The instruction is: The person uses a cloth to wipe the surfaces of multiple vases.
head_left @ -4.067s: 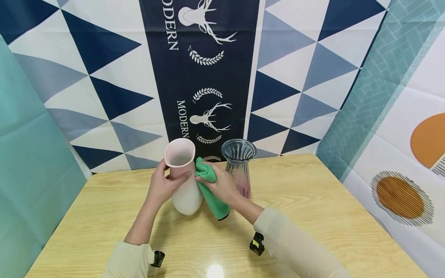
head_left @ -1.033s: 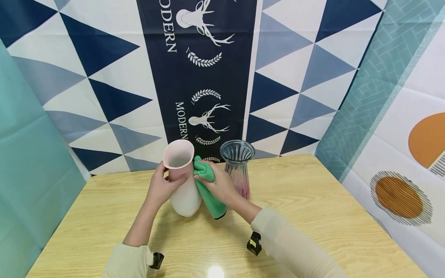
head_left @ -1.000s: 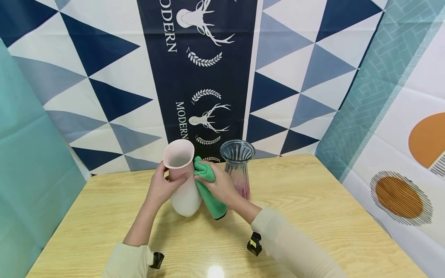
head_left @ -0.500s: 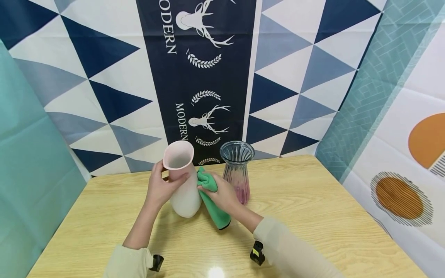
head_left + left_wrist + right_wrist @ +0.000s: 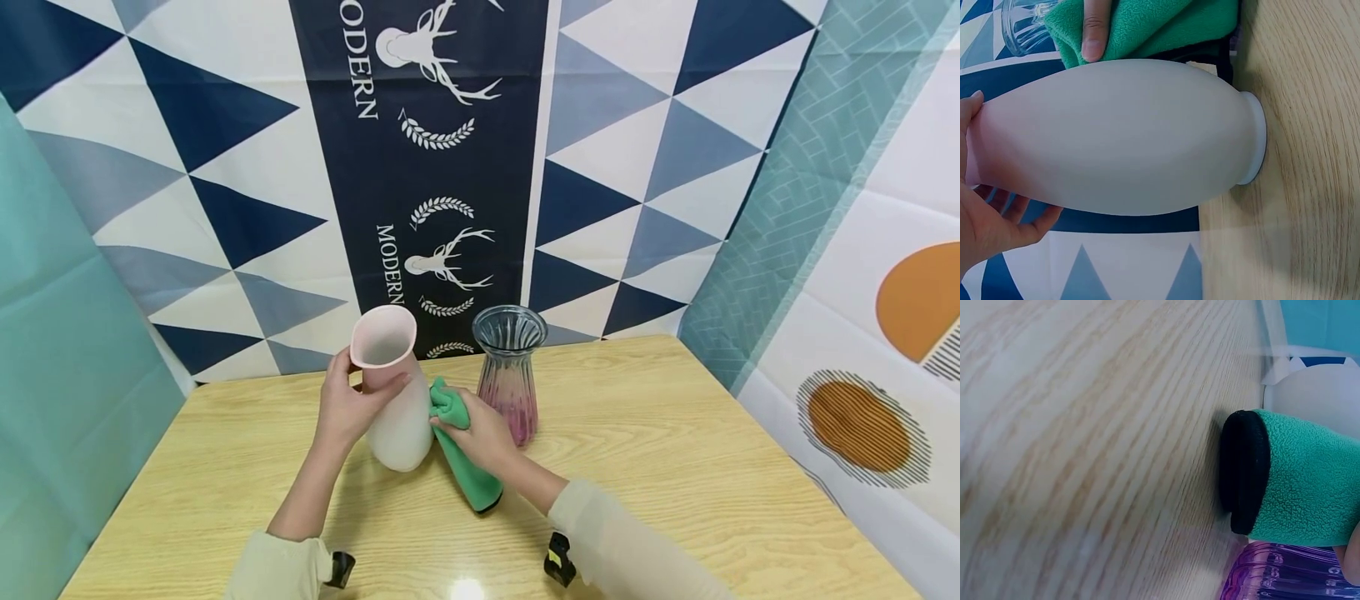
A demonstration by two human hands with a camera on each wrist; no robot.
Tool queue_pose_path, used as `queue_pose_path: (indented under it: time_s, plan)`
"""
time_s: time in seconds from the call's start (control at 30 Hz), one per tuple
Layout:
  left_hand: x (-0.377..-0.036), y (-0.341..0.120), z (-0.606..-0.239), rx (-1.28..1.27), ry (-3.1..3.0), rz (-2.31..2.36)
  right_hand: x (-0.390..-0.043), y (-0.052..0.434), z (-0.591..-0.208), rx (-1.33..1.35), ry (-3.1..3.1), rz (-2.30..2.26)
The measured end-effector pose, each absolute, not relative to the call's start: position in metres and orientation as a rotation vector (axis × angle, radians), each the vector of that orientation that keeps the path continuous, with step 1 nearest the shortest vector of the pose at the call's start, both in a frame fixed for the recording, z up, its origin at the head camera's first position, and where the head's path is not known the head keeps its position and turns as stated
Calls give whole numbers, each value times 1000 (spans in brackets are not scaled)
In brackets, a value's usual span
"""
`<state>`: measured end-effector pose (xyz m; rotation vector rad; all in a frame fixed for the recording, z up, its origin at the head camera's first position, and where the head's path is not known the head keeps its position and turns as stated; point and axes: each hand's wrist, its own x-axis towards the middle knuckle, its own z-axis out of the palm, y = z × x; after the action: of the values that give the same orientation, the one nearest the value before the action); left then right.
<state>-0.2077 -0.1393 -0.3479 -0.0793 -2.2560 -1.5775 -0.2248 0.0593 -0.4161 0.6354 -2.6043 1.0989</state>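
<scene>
Glass vase [image 5: 509, 376] on wooden table [image 5: 675, 467]

The pink-white vase [image 5: 393, 392] and the glass vase [image 5: 510, 375] stand near each other toward the desk's [image 5: 675, 467] far edge; the green cloth [image 5: 465, 458] and right hand [image 5: 480, 433] fill the gap between them. Bare desk lies open on both sides and in front.

Two vases are being counted on the wooden surface [image 5: 675, 467]: one pink-and-white vase [image 5: 392, 392] and one ribbed glass vase [image 5: 508, 371]. One green cloth [image 5: 461, 454] and two hands are also being tallied.
</scene>
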Motion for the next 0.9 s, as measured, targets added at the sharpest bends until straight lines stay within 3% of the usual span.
queue_pose_path:
  time_s: [0.57, 0.9]
  plan:
    - [-208, -139, -351, -70, -2290, -1558, -223, 64, -419, 583, -2641, 1092]
    - [-207, -140, -349, -61, -2290, -1536, -229, 63, -388, 670, -2437, 1159]
